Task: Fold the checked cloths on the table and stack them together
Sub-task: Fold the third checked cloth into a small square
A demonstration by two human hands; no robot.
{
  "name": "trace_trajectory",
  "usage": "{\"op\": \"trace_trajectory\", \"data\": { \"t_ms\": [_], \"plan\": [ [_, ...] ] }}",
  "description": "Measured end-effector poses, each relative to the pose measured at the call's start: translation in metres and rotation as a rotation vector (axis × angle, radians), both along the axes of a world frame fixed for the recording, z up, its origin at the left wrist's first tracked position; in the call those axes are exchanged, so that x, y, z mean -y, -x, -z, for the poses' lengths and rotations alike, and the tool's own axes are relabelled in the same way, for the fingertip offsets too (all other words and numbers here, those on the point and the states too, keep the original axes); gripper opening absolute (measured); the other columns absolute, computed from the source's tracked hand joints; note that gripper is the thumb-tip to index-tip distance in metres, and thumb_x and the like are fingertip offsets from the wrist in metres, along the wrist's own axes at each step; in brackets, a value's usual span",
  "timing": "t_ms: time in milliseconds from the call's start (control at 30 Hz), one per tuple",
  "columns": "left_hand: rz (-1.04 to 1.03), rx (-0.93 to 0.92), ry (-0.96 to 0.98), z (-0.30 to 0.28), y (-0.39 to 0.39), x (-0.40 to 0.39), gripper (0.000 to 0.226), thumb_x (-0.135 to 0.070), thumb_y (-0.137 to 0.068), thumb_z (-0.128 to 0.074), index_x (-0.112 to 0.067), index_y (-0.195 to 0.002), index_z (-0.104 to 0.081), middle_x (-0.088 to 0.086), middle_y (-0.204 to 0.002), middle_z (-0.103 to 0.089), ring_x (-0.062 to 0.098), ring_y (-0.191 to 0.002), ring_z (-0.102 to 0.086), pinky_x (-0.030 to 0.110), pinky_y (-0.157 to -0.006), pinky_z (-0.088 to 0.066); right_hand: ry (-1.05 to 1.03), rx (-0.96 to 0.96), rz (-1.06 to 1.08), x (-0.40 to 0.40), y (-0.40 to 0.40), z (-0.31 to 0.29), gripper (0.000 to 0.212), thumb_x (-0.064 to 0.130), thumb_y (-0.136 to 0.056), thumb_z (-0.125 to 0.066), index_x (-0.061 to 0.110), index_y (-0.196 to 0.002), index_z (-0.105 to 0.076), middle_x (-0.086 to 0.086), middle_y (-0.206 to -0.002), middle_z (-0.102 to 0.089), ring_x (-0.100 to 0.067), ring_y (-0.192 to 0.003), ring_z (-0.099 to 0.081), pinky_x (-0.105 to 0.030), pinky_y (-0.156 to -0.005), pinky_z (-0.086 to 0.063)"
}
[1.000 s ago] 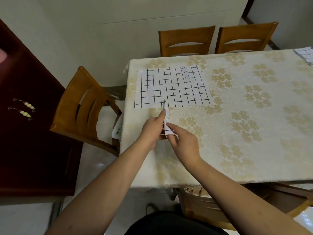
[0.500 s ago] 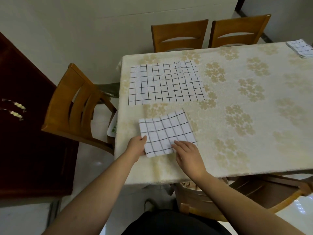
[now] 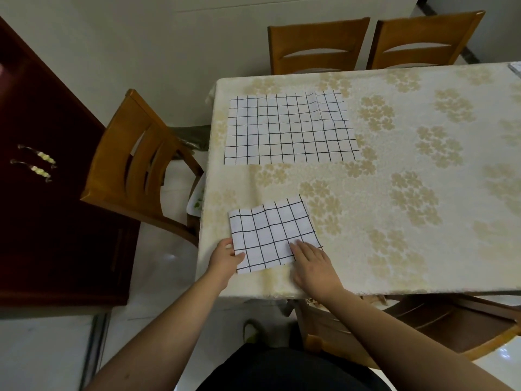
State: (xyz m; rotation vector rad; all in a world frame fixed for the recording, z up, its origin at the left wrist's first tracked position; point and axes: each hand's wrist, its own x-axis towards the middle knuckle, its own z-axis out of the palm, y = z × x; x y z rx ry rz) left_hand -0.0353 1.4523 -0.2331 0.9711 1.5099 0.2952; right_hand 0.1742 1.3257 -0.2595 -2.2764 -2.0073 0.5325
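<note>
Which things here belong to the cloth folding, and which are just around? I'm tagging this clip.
Part of the job:
- folded checked cloth, left hand holding its edge, right hand flat on its corner
- unfolded checked cloth
- another checked cloth, barely in view

Just around:
- table
- wooden chairs
- dark cabinet

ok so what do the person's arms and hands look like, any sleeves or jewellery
Both forearms are bare to the bottom of the frame, no sleeves showing. The left hand and right hand wear no gloves, and no rings, watch or bracelet show.

Matt cloth (image 3: 272, 232), wooden chairs (image 3: 132, 162)
</note>
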Motion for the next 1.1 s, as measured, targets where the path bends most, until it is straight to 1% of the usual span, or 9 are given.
{"op": "trace_trajectory", "data": {
  "t_ms": [100, 233, 400, 600, 733, 833, 900, 1000, 1100],
  "plan": [
    [-0.004, 0.068, 0.026, -0.003, 0.001, 0.002, 0.052, 0.002, -0.088, -0.064, -0.011, -0.134, -0.042, 0.012, -0.125, -0.062, 0.023, -0.108, -0.061, 0.034, -0.082, -0.053, 0.020, 0.033, -0.076, -0.005, 0.010, 0.004, 0.079, 0.036, -0.075, -0.061, 0.020, -0.147, -0.032, -0.010, -0.150, -0.041, -0.030, -0.136, -0.041, -0.046, -0.109, -0.033],
    [0.003, 0.246, 0.060, -0.019, -0.001, 0.003, 0.092, 0.006, -0.086, -0.065, -0.034, -0.150, -0.012, 0.002, -0.126, -0.061, 0.019, -0.115, -0.058, 0.036, -0.080, -0.056, -0.029, 0.021, -0.111, -0.010, 0.022, -0.001, 0.086, 0.041, -0.075, -0.066, 0.021, -0.149, -0.028, -0.011, -0.152, -0.037, -0.030, -0.137, -0.040, -0.045, -0.109, -0.034],
    [0.020, 0.395, 0.046, -0.032, -0.006, 0.000, 0.105, 0.007, -0.086, -0.064, -0.042, -0.151, 0.002, -0.001, -0.139, -0.052, 0.017, -0.122, -0.054, 0.040, -0.087, -0.056, -0.192, -0.087, 0.040, -0.020, 0.026, -0.013, 0.063, 0.006, -0.084, -0.040, 0.018, -0.146, -0.040, -0.015, -0.142, -0.050, -0.032, -0.128, -0.050, -0.044, -0.104, -0.042],
    [-0.206, 0.449, -0.003, -0.039, -0.007, -0.013, 0.052, -0.027, -0.100, -0.049, -0.034, -0.146, -0.025, 0.006, -0.122, -0.064, 0.020, -0.103, -0.067, 0.033, -0.080, -0.056, -0.236, -0.296, 0.189, -0.030, 0.011, -0.041, 0.046, 0.007, -0.093, -0.046, 0.024, -0.135, -0.055, -0.001, -0.126, -0.065, -0.020, -0.107, -0.064, -0.029, -0.087, -0.050],
    [-0.170, 0.239, -0.053, -0.035, -0.005, -0.020, 0.038, -0.012, -0.099, -0.042, -0.023, -0.134, -0.047, 0.007, -0.125, -0.060, 0.015, -0.094, -0.063, 0.030, -0.079, -0.052, -0.219, -0.621, 0.346, -0.038, -0.002, -0.077, 0.032, 0.008, -0.094, -0.051, 0.028, -0.115, -0.064, 0.013, -0.069, -0.065, 0.000, -0.051, -0.054, -0.011, -0.051, -0.036],
    [-0.139, 0.195, -0.100, -0.032, -0.007, -0.024, 0.044, -0.010, -0.099, -0.041, -0.026, -0.139, -0.040, 0.005, -0.132, -0.052, 0.015, -0.102, -0.059, 0.028, -0.078, -0.050, -0.186, -0.972, 0.473, -0.041, -0.011, -0.095, 0.035, 0.002, -0.090, -0.050, 0.030, -0.101, -0.069, 0.017, -0.093, -0.070, 0.005, -0.082, -0.064, -0.012, -0.068, -0.047],
    [-0.133, 0.235, -0.052, -0.035, -0.011, -0.026, 0.038, -0.019, -0.100, -0.040, -0.029, -0.137, -0.044, 0.005, -0.130, -0.056, 0.019, -0.106, -0.060, 0.031, -0.084, -0.049, -0.145, -1.157, 0.547, -0.041, -0.016, -0.100, 0.032, 0.000, -0.089, -0.054, 0.024, -0.101, -0.072, 0.011, -0.100, -0.072, -0.006, -0.092, -0.066, -0.024, -0.075, -0.053],
    [-0.041, 0.298, 0.123, -0.041, -0.020, -0.025, 0.041, -0.050, -0.100, -0.036, -0.029, -0.124, -0.061, 0.001, -0.121, -0.066, 0.018, -0.107, -0.061, 0.036, -0.093, -0.047, -0.088, -1.249, 0.568, -0.038, -0.021, -0.099, 0.032, -0.004, -0.086, -0.059, 0.020, -0.104, -0.072, 0.000, -0.101, -0.073, -0.020, -0.093, -0.067, -0.041, -0.081, -0.055],
    [0.072, 0.305, 0.187, -0.037, -0.025, -0.025, 0.052, -0.066, -0.092, -0.034, -0.029, -0.111, -0.066, -0.007, -0.107, -0.070, 0.015, -0.106, -0.061, 0.037, -0.098, -0.044, -0.036, -1.293, 0.595, -0.033, -0.024, -0.092, 0.035, -0.009, -0.085, -0.059, 0.019, -0.103, -0.071, -0.004, -0.092, -0.074, -0.023, -0.087, -0.067, -0.044, -0.080, -0.055]
  ]
}}
